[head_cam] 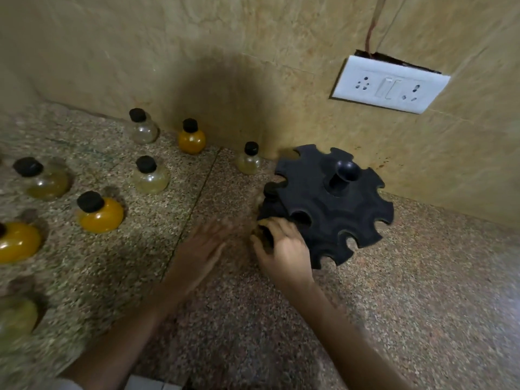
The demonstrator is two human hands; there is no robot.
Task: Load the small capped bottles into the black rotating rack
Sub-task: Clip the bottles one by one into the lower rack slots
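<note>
- The black round plastic rack (332,206) with notches around its edge stands on the speckled stone counter (408,291), near the wall corner.
- The right hand (284,249) is closed around a small bottle with a dark cap (266,236), right at the rack's near-left edge.
- The left hand (201,249) is blurred, flat and wide, holding nothing.
- More small round black-capped bottles (100,212) stand to the left.
</note>
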